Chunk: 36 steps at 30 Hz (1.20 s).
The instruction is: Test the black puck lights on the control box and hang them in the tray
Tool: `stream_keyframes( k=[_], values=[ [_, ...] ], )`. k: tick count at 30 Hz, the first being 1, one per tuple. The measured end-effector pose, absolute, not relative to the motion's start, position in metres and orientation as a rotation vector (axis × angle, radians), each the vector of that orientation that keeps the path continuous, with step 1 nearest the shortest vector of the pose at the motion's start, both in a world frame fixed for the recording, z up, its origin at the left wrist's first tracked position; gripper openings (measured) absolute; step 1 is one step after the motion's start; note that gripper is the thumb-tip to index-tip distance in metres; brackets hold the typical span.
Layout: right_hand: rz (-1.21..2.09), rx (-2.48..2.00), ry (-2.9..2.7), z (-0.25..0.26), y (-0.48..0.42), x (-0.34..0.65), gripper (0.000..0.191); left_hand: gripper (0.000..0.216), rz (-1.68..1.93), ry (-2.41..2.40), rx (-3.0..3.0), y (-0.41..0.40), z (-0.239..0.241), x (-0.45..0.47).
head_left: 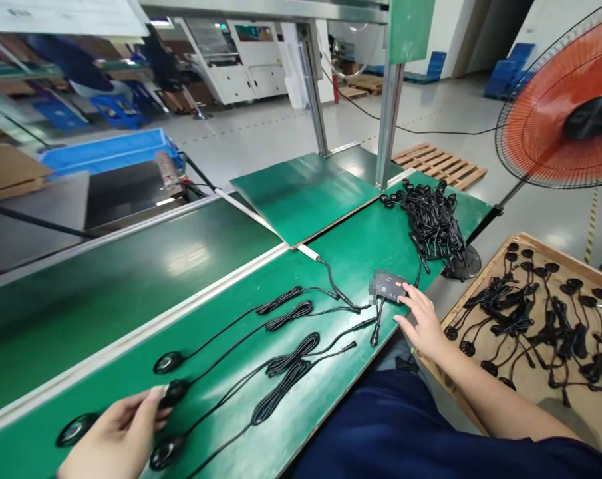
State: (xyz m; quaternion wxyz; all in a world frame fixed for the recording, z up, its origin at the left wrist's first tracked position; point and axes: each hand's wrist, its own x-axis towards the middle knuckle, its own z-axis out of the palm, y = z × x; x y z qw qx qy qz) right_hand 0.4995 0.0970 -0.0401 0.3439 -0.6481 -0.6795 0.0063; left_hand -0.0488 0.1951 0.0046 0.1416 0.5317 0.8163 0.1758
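My left hand pinches a round black disc-shaped part with a cable, between thumb and fingers, low over the green bench. Similar round parts lie close by: one behind, one in front and one at the left, partly hidden by the hand. Their coiled black cables stretch right across the bench. My right hand has its fingers extended, tips touching the right edge of a small black control box near its red marks. Several cables run from the box; a loose connector hangs toward me.
A heap of black cabled parts lies at the bench's far right end. Beside me on the right is a shallow wooden tray holding more of them. An orange fan and metal posts stand beyond. A raised green board covers part of the bench.
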Motion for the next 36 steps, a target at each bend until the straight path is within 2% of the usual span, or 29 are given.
stream_keyframes(
  k=[4, 9, 13, 17, 21, 25, 36],
  values=[
    [0.018, -1.644, -1.775, -0.038, 0.099, 0.502, 0.038, 0.039, 0.664, 2.223, 1.31, 0.196, 0.026, -0.034],
    [-0.015, -1.543, -1.662, -0.027, 0.101, 0.492, 0.035, 0.041, 0.467, 2.244, 1.66, 0.19, 0.027, -0.035],
    [0.196, -1.42, -1.659, -0.019, 0.104, 0.472, 0.033, 0.039, 0.63, 2.315, 2.017, 0.185, 0.026, -0.01],
    [0.42, -1.386, -1.877, -0.019, 0.121, 0.459, 0.026, 0.025, 0.818, 1.774, 2.349, 0.175, 0.032, 0.076],
    [0.446, -1.385, -2.019, -0.02, 0.136, 0.459, 0.022, 0.025, 0.621, 1.164, 2.445, 0.164, 0.03, 0.183],
    [0.477, -1.315, -2.053, -0.026, 0.146, 0.467, 0.025, 0.027, 0.404, 0.989, 2.543, 0.178, 0.012, 0.244],
    [0.594, -1.314, -1.914, -0.02, 0.148, 0.465, 0.028, 0.018, 0.377, 1.072, 2.401, 0.174, 0.011, 0.207]
  ],
)
